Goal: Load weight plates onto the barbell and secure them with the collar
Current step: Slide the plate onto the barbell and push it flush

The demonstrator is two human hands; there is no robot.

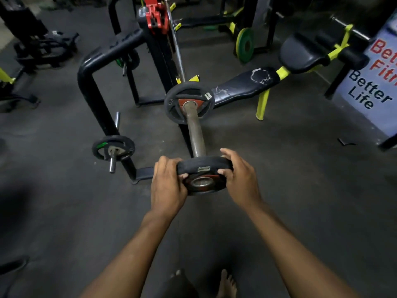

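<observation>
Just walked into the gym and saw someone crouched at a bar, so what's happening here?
A person is loading a barbell. The left hand and right hand grip a round black weight plate with a red hub at the near end of the grey steel barbell sleeve. A matching black plate already sits farther along. No collar is fitted yet.

A dark grey gym floor [279, 168] carries everything. On it stand a black plate rack [94, 87] at the left, a black flat bench [242, 84] with yellow legs, and further black and yellow machines behind. A small dark scrap [345, 141] lies at the right. Two bare feet [225, 284] stand at the bottom edge.
</observation>
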